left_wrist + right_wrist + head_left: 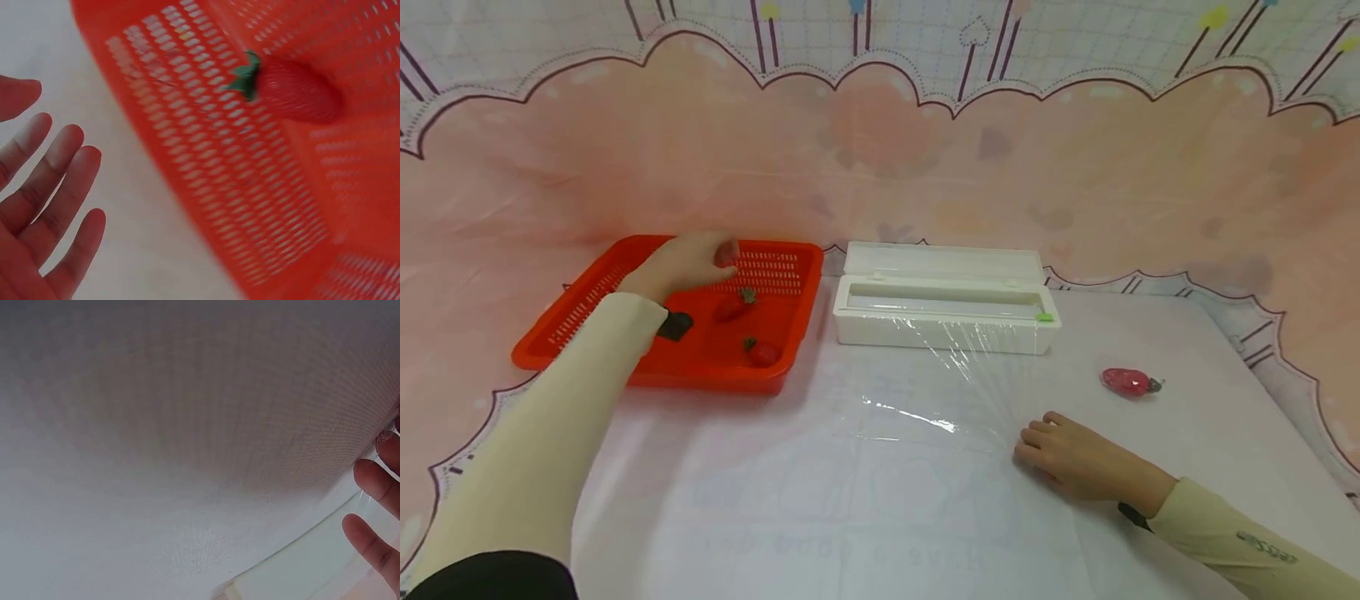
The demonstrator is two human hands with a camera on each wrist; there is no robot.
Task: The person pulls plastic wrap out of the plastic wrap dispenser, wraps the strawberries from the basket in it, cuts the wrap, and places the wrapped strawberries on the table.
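My left hand (688,262) is over the red plastic basket (808,308), its fingers spread and holding nothing. Two strawberries with green leaves lie in that basket, one (730,308) towards the back and one (763,354) near the front corner. The left wrist view shows a strawberry (300,90) beside the slotted wall, apart from the fingers (78,169). Low on the table, my right hand (1078,458) pinches a corner of clear cling film (973,367). The film stretches in creases from the white dispenser box (940,333) to the fingertips.
The dispenser's lid (943,260) stands raised at the back, and a small green slider (1044,317) sits on its front edge. Right of it lies a strawberry wrapped in film (1127,382). A patterned cloth (925,167) hangs behind the white-covered table (850,517).
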